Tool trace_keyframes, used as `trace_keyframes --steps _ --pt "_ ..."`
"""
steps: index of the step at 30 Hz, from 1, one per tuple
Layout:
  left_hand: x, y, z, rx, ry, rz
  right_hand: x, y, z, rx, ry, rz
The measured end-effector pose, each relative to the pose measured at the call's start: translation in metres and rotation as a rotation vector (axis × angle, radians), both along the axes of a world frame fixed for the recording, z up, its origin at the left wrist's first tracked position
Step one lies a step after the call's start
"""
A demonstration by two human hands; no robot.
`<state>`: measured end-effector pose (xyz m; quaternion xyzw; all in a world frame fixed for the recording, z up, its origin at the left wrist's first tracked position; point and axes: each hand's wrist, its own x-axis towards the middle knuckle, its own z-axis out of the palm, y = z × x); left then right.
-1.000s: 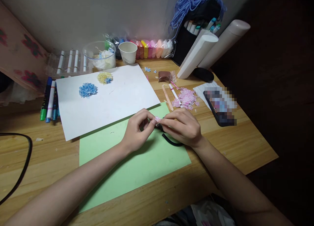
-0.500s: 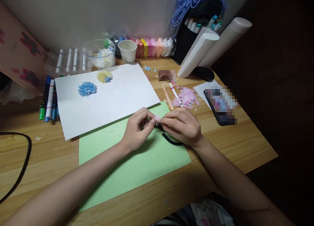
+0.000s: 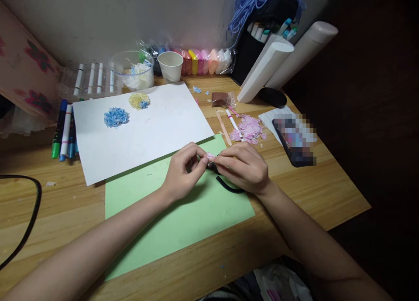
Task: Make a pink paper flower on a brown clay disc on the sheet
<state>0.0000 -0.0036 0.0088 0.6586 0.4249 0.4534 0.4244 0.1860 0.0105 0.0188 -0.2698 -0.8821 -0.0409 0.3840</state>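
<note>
Between the fingertips of both hands is a small pink-and-white paper piece (image 3: 210,155). My left hand (image 3: 186,170) pinches it from the left, and my right hand (image 3: 244,166) pinches it from the right. Under my right hand lie black-handled scissors (image 3: 229,188), partly hidden, on a green sheet (image 3: 157,231). A pile of pink paper scraps (image 3: 250,129) sits just beyond my right hand. On the white sheet (image 3: 166,131) rest a blue shredded-paper clump (image 3: 116,117) and a yellow one (image 3: 139,100) with a bit of blue on it.
Along the back stand a clear bowl (image 3: 131,76), a paper cup (image 3: 170,66), bagged coloured clay (image 3: 206,62) and a black pen holder (image 3: 245,52). Markers (image 3: 67,131) lie at left. A phone (image 3: 291,144), a wooden stick (image 3: 224,127) and white bottles (image 3: 266,72) are at right.
Almost nothing differs. Both hands keep the same pinch on the pink paper piece, and the view has shifted very slightly.
</note>
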Motion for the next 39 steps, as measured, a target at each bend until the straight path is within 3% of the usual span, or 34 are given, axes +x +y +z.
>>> trace_keyframes --steps 27,39 --pt "0.000 0.000 -0.001 0.010 0.004 0.019 -0.001 0.001 -0.002 -0.047 0.033 0.008" --pt "0.004 -0.001 -0.002 0.136 0.093 0.079 -0.017 -0.008 -0.001 -0.536 0.272 -0.084"
